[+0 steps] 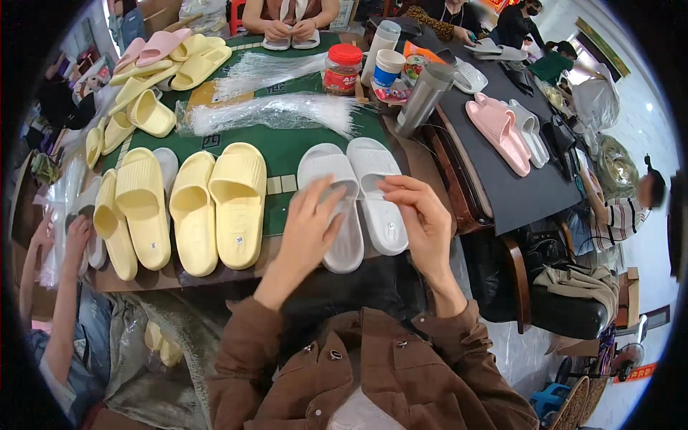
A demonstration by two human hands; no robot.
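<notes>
A pair of grey slide slippers lies side by side in front of me at the table's near edge. Over the left grey slipper (344, 244) hovers my left hand (304, 222), its fingers bent but apart, nothing visible in them. My right hand (426, 218) is beside the strap of the right grey slipper (373, 161), fingers curved and thumb apart from them; I see nothing held. Whether the fingertips touch the straps cannot be made out. To the left stand yellow slippers (238, 208) in pairs, some with small white stickers on the insoles.
Bundles of clear plastic strips (272, 115) lie on the green mat. Beyond are a red-lidded jar (342, 68), a paper cup (388, 68) and a steel flask (426, 97). Pink slippers (498, 132) rest on the dark table. Co-workers sit across and at left.
</notes>
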